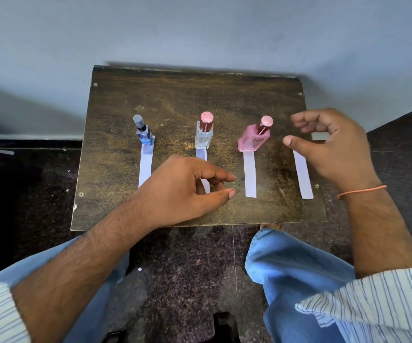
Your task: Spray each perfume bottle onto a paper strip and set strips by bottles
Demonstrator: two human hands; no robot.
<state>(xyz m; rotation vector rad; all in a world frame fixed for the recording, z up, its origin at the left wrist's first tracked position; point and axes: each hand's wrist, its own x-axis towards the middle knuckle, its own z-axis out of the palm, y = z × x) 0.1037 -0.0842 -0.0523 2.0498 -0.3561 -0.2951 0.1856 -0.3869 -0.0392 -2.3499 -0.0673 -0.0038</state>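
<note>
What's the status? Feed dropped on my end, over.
Left hand and right hand hover loosely curled, holding nothing. Three bottles upright, capped, strip before each; fourth strip lies alone at right. Nothing blocking.

A plain room: small worn wooden table point(224, 95) against bare wall point(200, 28), dark speckled stone floor point(187, 263).

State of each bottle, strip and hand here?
Blue bottle: upright, capped.
Clear bottle: upright, capped.
Pink bottle: upright, capped.
Four paper strips: flat on the table.
Left hand: empty, loosely curled.
Right hand: empty, loosely curled.
</note>
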